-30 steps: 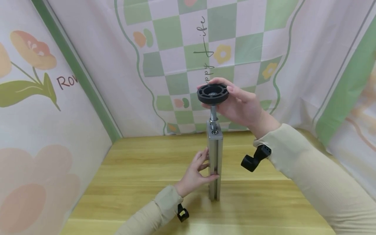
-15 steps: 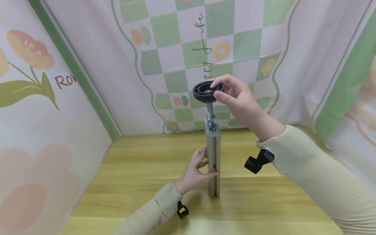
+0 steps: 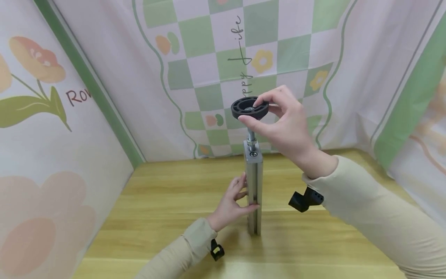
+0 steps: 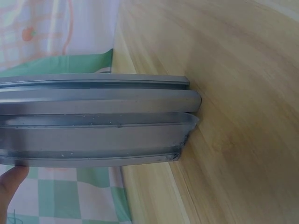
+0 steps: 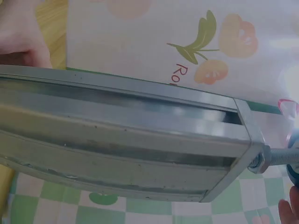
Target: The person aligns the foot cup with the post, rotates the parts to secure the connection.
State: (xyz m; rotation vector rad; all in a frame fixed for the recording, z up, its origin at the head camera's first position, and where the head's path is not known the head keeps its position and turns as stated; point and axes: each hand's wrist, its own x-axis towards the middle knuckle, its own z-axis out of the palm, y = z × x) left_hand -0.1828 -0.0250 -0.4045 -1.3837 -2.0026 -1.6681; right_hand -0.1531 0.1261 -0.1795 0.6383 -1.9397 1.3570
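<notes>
Got black leveling foot point(image 3: 245, 106) pinched in right hand point(image 3: 290, 128), straight above the upright aluminum extrusion point(image 3: 254, 182) gripped in left hand point(image 3: 230, 207).

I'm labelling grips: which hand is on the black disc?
The right hand: it holds the black disc up top, whereas the left hand grips the upright metal profile lower down.

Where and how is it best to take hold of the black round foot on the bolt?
Probably pinch the black foot by its rim, from the right, as the right hand does: it is a round disc, facing up atop the upright bolt, so its edge stands clear of the metal bar.
</notes>
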